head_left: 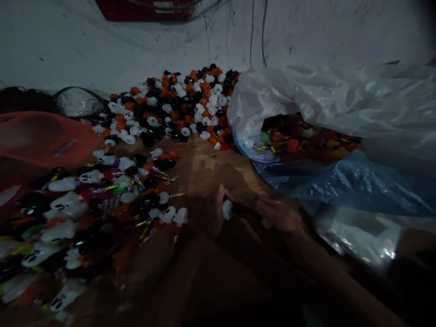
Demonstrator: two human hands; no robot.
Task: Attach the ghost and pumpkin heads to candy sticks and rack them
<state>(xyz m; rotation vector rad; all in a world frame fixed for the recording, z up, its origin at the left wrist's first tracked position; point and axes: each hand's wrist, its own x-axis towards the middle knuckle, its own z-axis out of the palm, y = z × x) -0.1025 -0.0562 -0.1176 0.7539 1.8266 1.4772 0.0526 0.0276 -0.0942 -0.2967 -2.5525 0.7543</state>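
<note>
Near the front middle of the table, my left hand is closed, with its fingers against a small white plastic piece. From the right, my right hand reaches in, fingers closed around a dark, narrow piece that meets the white one. Dim light hides the exact shape of the dark piece. Left of my hands lies a heap of ghost-shaped plastic toys, mixed with black and orange ones, some with striped coloured tubes attached.
Against the wall is a pile of small white, orange and black plastic parts. At right, a large plastic bag gapes open on coloured pieces. An orange bag lies at left; a red container is above. Bare wooden tabletop shows between.
</note>
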